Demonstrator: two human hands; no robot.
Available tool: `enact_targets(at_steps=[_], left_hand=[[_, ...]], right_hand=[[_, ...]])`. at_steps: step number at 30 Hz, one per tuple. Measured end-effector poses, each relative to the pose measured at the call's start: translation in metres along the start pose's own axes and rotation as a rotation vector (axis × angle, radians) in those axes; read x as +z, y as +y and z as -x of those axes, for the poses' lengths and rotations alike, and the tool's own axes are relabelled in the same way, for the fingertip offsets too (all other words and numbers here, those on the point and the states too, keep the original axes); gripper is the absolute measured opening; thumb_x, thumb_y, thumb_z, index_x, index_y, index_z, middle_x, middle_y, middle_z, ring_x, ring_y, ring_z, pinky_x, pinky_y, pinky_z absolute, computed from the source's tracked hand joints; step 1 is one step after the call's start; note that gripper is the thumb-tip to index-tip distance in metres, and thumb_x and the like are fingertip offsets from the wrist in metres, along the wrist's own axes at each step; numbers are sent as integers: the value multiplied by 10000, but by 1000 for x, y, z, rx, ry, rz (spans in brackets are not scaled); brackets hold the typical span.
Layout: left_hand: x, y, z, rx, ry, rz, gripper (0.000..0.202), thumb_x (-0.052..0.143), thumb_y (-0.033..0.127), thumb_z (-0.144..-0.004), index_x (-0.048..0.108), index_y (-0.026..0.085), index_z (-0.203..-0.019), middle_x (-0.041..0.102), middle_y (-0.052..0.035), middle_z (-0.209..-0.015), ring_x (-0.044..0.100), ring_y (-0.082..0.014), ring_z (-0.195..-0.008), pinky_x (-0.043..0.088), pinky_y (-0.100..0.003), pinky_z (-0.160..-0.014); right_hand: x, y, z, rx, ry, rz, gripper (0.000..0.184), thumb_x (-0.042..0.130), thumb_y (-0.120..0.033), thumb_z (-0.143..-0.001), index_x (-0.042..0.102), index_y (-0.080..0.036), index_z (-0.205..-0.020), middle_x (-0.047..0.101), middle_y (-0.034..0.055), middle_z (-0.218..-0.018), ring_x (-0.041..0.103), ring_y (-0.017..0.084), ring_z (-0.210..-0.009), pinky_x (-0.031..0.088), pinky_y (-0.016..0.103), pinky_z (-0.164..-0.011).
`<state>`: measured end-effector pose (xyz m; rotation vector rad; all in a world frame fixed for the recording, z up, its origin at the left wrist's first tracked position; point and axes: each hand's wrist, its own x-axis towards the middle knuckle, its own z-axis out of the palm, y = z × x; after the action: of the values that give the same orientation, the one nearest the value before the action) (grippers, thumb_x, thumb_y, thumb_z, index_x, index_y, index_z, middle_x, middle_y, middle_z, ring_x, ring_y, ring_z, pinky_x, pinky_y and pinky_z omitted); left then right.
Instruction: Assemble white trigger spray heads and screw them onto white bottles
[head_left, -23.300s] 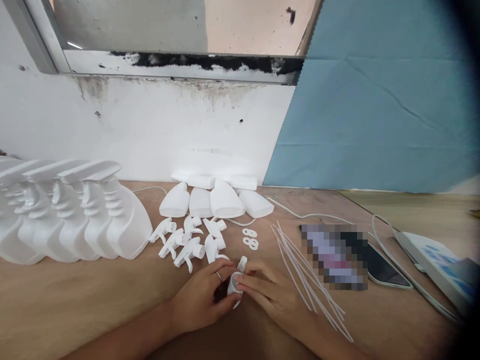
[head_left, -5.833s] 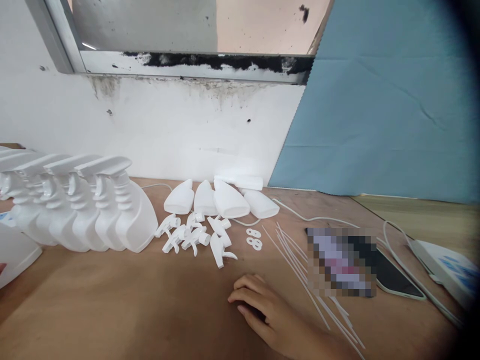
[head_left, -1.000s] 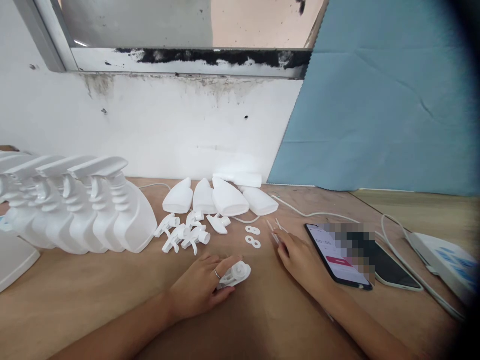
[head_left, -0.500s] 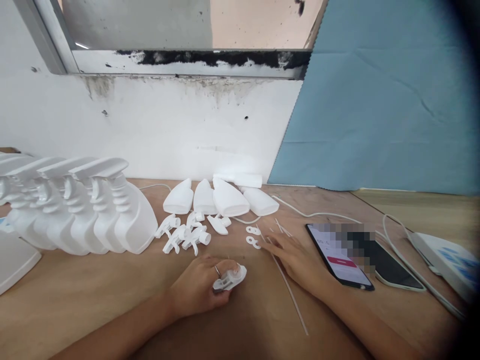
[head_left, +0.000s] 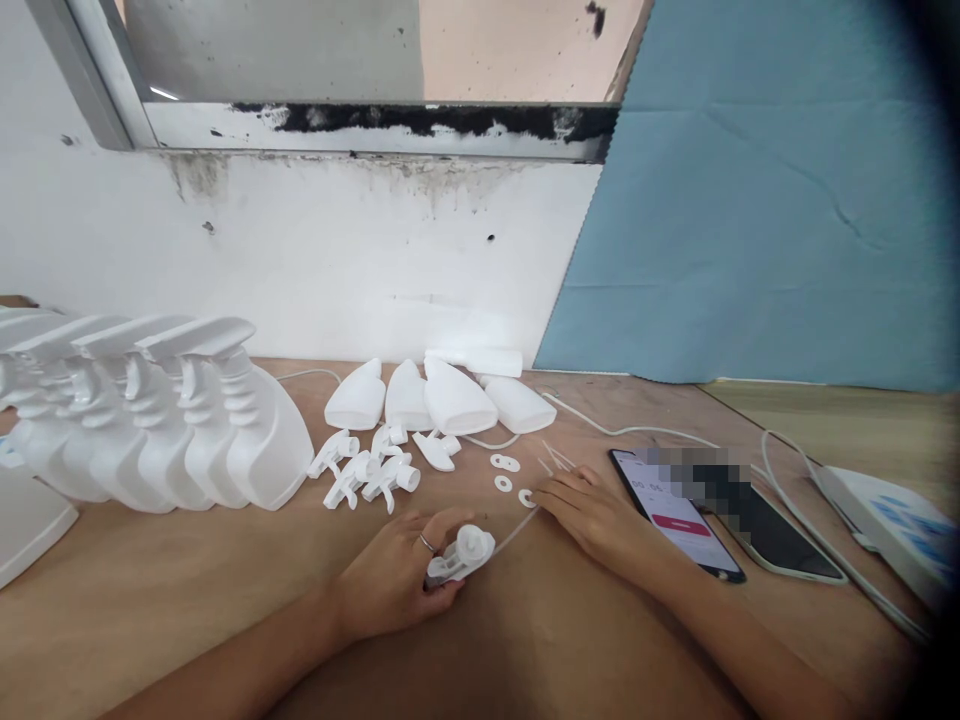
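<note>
Lower centre of frame: finds left hand [head_left: 397, 580] with grip clamped on white trigger head [head_left: 459, 556], low on surface [head_left: 225, 600]; finds right hand [head_left: 596, 512] just right, grip apart, fingertips touching thin tube [head_left: 514, 530] beside washer [head_left: 526, 497].

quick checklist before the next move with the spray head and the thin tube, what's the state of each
1. Spray head held in the left hand: ok.
2. Its round collar in view, turned toward the right hand: ok.
3. Thin tube runs from the right hand toward the collar: ok.
4. Tube end seated in the collar: cannot tell.
5. Right hand actually pinching the tube: cannot tell.
6. Washer lying by the right hand on the table: ok.
</note>
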<state>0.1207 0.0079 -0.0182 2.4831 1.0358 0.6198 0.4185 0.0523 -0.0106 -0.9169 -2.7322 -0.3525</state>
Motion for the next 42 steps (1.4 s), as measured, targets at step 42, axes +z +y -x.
enact_targets(at_steps=[42], left_hand=[[1,1,-6,173,-11,50,432,563,137,-777,488,233,-1191,617,-25,-1176,546,-202,-1074,372,-329,-916]], right_hand=[[-15,-93,-23,408,462,-936,182,385,-177,-951,521,-271,-1027,657,13,-961,618,156,-928,462,276,-831]])
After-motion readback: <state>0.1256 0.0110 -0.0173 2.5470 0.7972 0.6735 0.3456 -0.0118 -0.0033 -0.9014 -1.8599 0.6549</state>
